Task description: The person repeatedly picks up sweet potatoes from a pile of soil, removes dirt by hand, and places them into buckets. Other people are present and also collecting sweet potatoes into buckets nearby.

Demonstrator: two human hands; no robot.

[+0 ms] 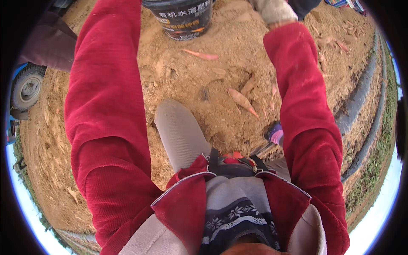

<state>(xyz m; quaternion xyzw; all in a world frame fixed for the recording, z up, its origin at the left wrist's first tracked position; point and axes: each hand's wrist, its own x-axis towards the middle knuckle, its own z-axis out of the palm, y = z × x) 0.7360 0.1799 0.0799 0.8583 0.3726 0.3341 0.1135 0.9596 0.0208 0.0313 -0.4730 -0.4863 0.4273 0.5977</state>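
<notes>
At the top right, my right hand [279, 12] wears a light knitted glove; its fingers run up to the picture's edge, so what they touch is hidden. My left hand is out of view beyond the top edge; only its red sleeve shows. Between my arms stands a black plastic bucket [183, 22] with printed writing. Below it on the soil lies a slender pinkish root tuber [204, 55]. A larger reddish tuber [242, 100] lies nearer to me, beside a soil-covered tuber [248, 84].
More tubers [352, 30] are scattered at the upper right. Dark plastic mulch film [363, 92] runs along the right. Another person's dark-clad leg [47, 44] is at the upper left, above a blue vehicle's wheel [29, 87]. My bent knee [178, 127] is over the soil.
</notes>
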